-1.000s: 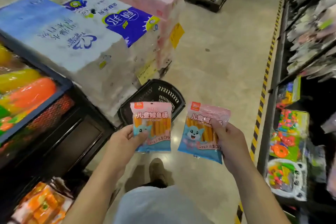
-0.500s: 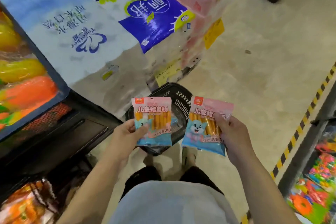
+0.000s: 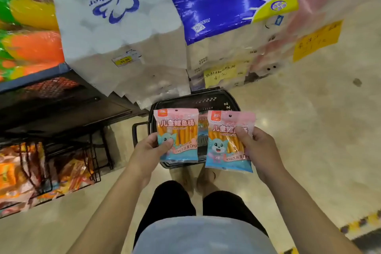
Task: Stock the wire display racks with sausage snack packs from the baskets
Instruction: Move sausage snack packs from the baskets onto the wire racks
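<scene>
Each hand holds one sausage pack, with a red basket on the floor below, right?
No, the basket is black, not red, as the head view shows. The left hand holds one sausage pack and the right hand a second pack, above it.

Glossy film and black wire
Snack packs (image 3: 177, 134) in shiny plastic film; basket (image 3: 216, 99) black plastic; rack (image 3: 97, 156) dark metal wire; floor (image 3: 309, 130) polished.

**View:** head, single, wide-angle.
**Mount:** on the person's head, above their torso and legs.
**Facing:** forward and steeply down at the floor (image 3: 309, 130).
**Range:** close.
- Mid-frame: left hand (image 3: 148, 150) gripping left snack pack (image 3: 177, 134); right hand (image 3: 261, 150) gripping right snack pack (image 3: 226, 142).
- Just beyond the hands: basket (image 3: 206, 95).
- Lower left: wire rack (image 3: 92, 161).
- Top edge: tissue bales (image 3: 123, 37).
</scene>
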